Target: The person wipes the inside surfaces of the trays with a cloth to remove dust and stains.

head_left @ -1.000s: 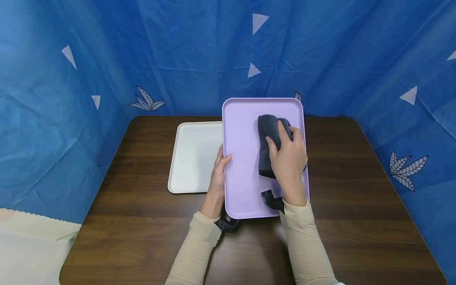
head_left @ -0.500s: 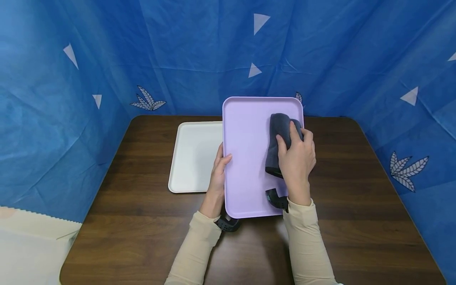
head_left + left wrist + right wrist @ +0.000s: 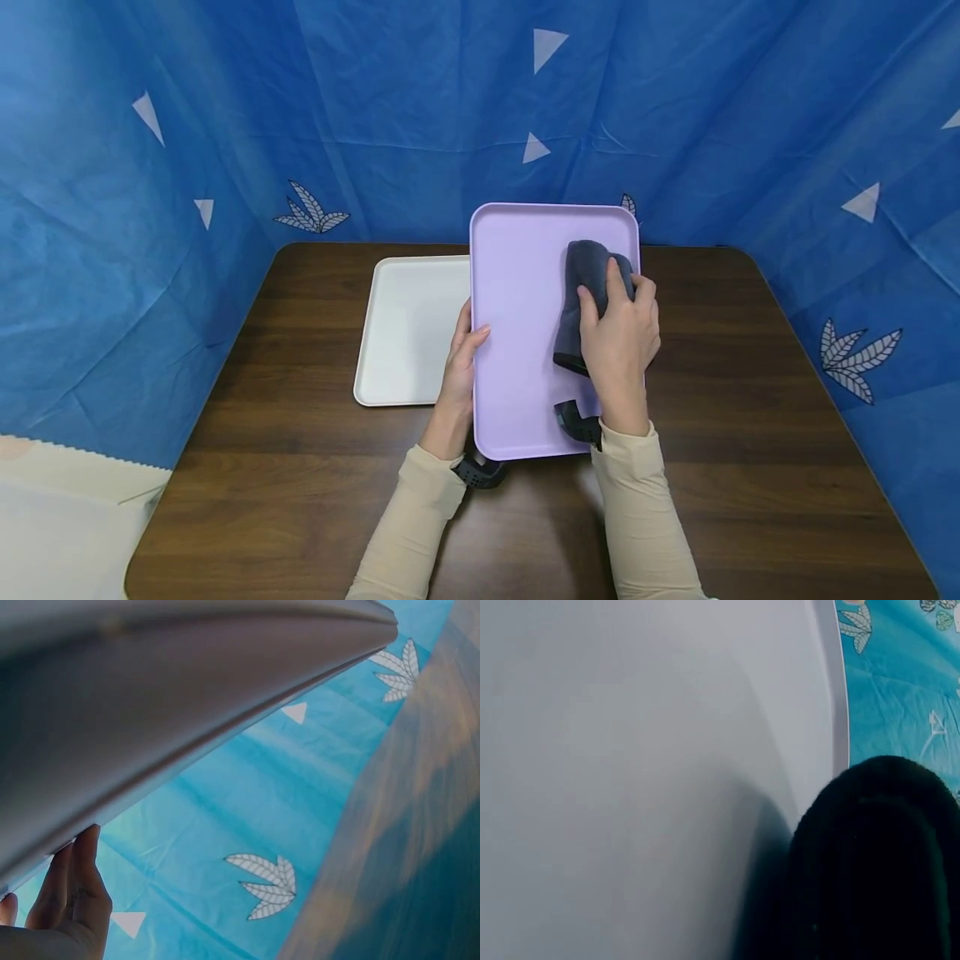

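Observation:
My left hand [image 3: 459, 367] grips the left rim of a lilac tray [image 3: 517, 350], thumb over the edge and the other fingers behind it. The tray is held up, its inner face turned toward the head camera. In the left wrist view the tray's underside [image 3: 187, 690] spans the top, with fingers [image 3: 88, 862] at its edge. My right hand [image 3: 621, 337] holds a folded dark grey cloth [image 3: 587, 267] against the right part of the tray's inner face. Up close in the right wrist view, the cloth's rounded folded end [image 3: 877, 855] stands beside the tray's pale surface.
A white tray [image 3: 401, 333] lies on the dark wooden table [image 3: 300, 467], its right side hidden behind the lilac tray. A blue patterned curtain [image 3: 390, 100] closes off the back and sides. Pale fabric [image 3: 67, 517] hangs at the lower left.
The right hand and cloth have slid right across the lilac tray, then slightly back left. The left hand and tray have hardly moved.

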A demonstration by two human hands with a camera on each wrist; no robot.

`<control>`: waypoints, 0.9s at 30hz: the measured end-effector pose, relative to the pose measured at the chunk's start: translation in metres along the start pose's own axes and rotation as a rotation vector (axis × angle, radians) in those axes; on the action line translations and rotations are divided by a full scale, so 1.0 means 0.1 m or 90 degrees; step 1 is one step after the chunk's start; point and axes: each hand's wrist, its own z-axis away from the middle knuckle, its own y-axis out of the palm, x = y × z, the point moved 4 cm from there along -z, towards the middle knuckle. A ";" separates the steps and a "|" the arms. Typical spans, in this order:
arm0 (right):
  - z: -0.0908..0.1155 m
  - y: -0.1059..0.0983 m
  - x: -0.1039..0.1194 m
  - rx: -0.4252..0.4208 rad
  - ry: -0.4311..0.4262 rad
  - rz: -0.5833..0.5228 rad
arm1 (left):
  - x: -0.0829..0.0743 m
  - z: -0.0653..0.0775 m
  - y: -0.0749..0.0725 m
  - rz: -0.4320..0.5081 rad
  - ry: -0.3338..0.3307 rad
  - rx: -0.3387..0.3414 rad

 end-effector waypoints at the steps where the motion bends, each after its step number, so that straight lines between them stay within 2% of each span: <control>1: 0.01 0.01 0.01 0.001 -0.004 0.000 | 0.00 0.00 0.00 0.000 0.001 0.000; 6: 0.08 0.06 0.10 0.001 -0.036 -0.004 | 0.00 0.00 0.00 0.006 0.008 0.005; 20: 0.30 0.18 0.45 0.015 -0.196 -0.003 | 0.03 -0.01 0.01 -0.001 0.015 0.025; 27: 0.41 0.23 0.60 0.028 -0.271 0.009 | 0.03 -0.01 0.03 0.025 0.013 0.044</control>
